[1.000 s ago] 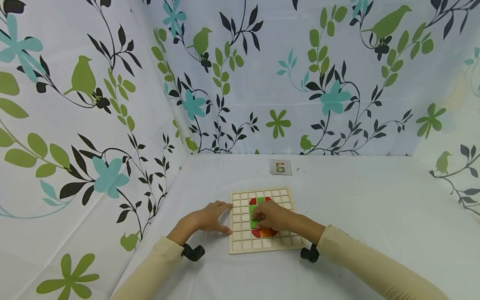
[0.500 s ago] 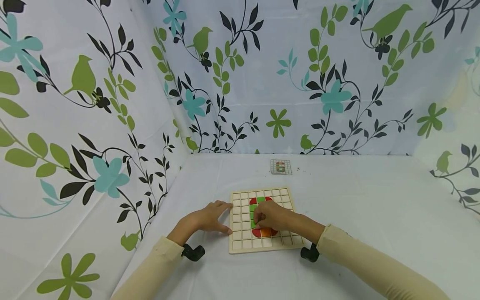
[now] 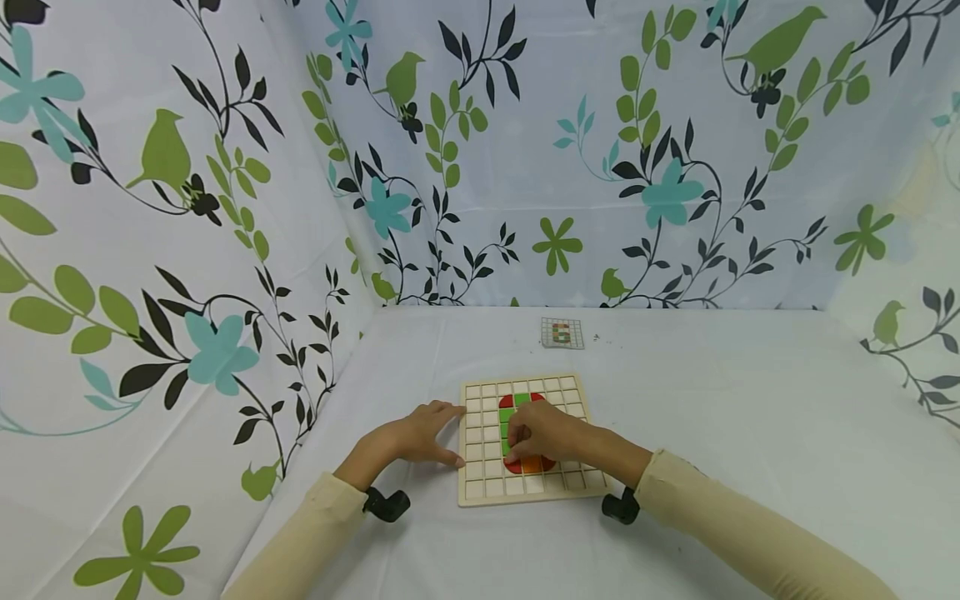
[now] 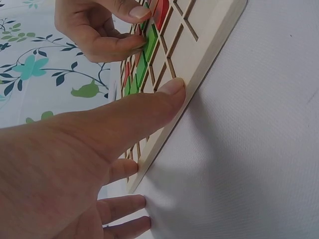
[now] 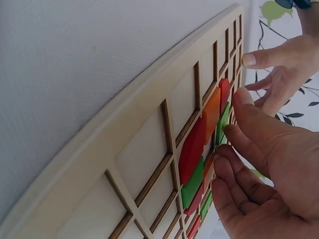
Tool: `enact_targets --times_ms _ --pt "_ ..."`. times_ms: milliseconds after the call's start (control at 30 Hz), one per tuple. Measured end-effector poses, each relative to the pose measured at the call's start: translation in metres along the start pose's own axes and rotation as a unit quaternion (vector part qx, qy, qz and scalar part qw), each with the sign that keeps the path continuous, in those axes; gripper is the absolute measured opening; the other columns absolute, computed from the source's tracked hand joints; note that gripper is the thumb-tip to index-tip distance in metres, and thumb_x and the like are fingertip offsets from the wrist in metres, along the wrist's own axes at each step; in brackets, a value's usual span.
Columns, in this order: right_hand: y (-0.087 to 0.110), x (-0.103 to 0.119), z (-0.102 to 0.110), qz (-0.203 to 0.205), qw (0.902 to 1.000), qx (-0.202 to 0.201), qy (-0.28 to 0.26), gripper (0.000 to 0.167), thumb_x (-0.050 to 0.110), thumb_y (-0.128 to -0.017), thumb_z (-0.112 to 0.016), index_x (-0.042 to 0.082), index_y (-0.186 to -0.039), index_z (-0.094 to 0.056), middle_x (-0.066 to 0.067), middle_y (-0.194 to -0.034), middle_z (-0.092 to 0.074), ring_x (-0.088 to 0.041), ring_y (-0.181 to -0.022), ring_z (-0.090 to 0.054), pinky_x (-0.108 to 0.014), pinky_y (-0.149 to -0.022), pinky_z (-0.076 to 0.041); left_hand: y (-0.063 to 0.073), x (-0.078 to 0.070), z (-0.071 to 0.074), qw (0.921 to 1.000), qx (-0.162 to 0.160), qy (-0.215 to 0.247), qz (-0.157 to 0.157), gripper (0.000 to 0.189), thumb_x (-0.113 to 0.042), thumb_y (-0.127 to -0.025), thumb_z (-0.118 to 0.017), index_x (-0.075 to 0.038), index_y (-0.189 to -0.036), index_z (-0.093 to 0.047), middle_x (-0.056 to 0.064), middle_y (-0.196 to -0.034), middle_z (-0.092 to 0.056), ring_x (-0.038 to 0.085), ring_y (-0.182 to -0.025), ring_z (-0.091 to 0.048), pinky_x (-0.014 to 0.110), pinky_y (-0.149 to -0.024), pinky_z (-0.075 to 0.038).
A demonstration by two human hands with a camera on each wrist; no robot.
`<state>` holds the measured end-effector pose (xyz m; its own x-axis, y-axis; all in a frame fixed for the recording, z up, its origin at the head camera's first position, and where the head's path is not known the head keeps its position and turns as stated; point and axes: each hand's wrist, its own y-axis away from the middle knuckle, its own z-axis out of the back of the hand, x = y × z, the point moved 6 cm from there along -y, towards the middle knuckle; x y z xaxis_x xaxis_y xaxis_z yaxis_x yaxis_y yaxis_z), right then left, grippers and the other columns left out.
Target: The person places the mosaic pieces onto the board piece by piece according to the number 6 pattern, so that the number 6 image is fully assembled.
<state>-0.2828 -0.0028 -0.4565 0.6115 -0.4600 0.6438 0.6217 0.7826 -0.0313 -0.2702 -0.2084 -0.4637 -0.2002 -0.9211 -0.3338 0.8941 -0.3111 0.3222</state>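
Wooden grid board [image 3: 525, 442] is lying flat on the white-covered table [image 3: 712, 433], near the front edge, between the person's two forearms. Left hand [image 3: 420, 435] is resting at the board's left edge with fingers straight and spread, thumb tip pressing against the board's side rim [image 4: 172, 87]; nothing gripped. Right hand [image 3: 543, 429] is sitting over the middle cells, fingers curled, thumb and fingertips pinching a green tile [image 5: 223, 122] that is standing partly tilted in its cell. The two hands are apart, left on the rim, right on the tile.

Tiles are looking like small thin painted wood pieces: light, rigid, smooth, likely slippery on the faces, so the edges are the place to pinch, as the right hand is doing. A tile sits snug between the cell ribs, so it probably needs tipping up at one edge to lift. The board itself is looking stiff and light, liable to slide on the cloth unless braced at the side.

Board cells: most are holding only bare wood. A central cluster is holding red pieces [image 3: 507, 402] at the top and bottom, green squares down the column and an orange piece [image 3: 532, 465] low down; part of it is hidden under the right hand. A small pattern card [image 3: 562, 333] is lying farther back on the table, well apart from the board.
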Motion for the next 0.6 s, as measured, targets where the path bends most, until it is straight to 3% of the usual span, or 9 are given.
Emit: enact_targets --times_ms 367,600 --pt "-0.002 -0.002 -0.002 -0.012 0.9996 0.000 0.025 0.013 0.016 -0.089 -0.086 0.012 -0.093 -0.075 0.006 -0.092 -0.070 -0.008 -0.085 -0.061 -0.025 -0.078 -0.056 0.000 0.002 -0.001 1.0000 -0.002 -0.008 0.001 0.096 -0.050 -0.085 -0.087 -0.018 -0.163 -0.040 0.013 -0.166 -0.037 0.036 -0.155 -0.034 0.060 -0.121 -0.038" --pt "0.014 -0.013 0.021 -0.007 0.9954 -0.040 0.087 0.010 0.021 -0.096 -0.080 0.012 -0.096 -0.075 0.004 -0.093 -0.067 -0.012 -0.086 -0.060 -0.030 -0.078 -0.055 0.002 0.003 0.003 0.9999 0.002 0.008 -0.011 0.094 -0.046 -0.089 -0.085 -0.012 -0.163 -0.038 0.016 -0.168 -0.035 0.038 -0.157 -0.031 0.060 -0.124 -0.033"
